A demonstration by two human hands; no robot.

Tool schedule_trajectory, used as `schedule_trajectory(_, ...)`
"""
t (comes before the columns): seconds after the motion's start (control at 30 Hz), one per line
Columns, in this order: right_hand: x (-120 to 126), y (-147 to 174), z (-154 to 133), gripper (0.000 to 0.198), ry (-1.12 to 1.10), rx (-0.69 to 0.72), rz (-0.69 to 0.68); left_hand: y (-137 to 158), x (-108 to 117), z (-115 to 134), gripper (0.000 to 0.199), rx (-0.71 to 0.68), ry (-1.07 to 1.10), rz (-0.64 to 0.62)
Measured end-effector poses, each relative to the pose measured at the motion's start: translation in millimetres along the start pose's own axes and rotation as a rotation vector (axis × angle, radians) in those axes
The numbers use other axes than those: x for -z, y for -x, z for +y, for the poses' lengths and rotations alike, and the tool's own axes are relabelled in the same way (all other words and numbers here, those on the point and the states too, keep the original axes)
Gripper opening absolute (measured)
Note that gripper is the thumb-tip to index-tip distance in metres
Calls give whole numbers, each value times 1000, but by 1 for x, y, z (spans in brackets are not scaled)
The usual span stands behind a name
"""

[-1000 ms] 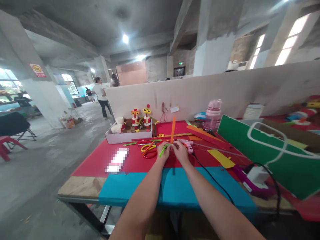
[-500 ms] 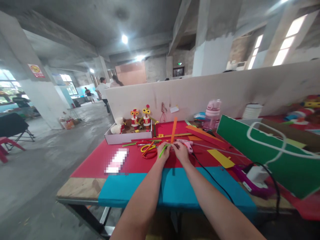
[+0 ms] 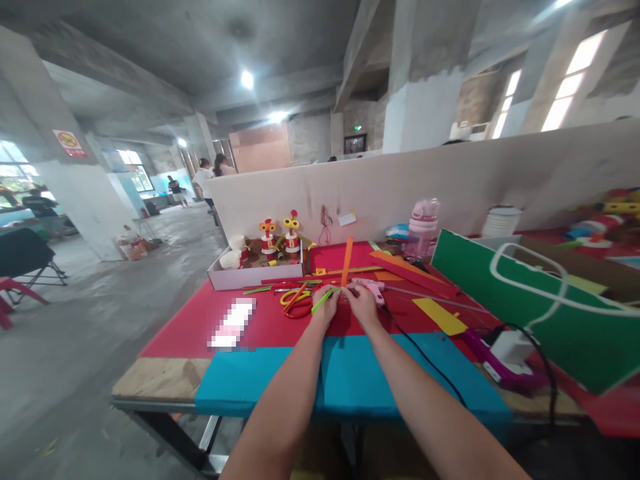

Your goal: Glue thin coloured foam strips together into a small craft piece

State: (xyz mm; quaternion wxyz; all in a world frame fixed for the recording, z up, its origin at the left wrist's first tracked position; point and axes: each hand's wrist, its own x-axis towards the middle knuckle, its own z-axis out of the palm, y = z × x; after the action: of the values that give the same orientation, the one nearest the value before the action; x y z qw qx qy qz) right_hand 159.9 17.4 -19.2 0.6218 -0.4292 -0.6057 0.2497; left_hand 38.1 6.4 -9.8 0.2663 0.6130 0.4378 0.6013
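My left hand [image 3: 327,309] is closed with its fingers round a thin lime-green strip [image 3: 321,302], which sticks out toward the lower left. Close beside it, my right hand [image 3: 362,303] has its fingers pinched together at the lower end of an orange strip [image 3: 347,259]. The orange strip points up and away from me, and the two sets of fingertips meet at its base. What exactly lies between the fingertips is too small to see. Just right of my right hand lies a pink glue gun [image 3: 376,291]. Scissors with red and yellow handles [image 3: 296,308] lie left of my left hand.
A white box [image 3: 257,278] at the back left holds small red-and-yellow figures [image 3: 291,241] and paper cups [image 3: 233,259]. A black cord [image 3: 425,357] crosses the blue cloth [image 3: 250,380]. On the right are a yellow sheet [image 3: 440,317], a purple power strip [image 3: 510,373] and a green board [image 3: 500,300].
The green strip's free end has swung slightly left and up with my left hand's fingers. My right hand stays nearly in place at the orange strip.
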Motion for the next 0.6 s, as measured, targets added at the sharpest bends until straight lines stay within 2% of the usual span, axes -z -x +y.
schedule_trajectory(0.13,0,0,0,42,-23,-37,-8,0,0,2,8,20,54,42)
schedule_trajectory(0.37,-2,2,-1,46,-92,-46,-70,-1,2,3,11,41,71,41)
schedule_trajectory(0.6,-3,0,4,46,-99,-81,-41,0,0,2,8,83,163,41)
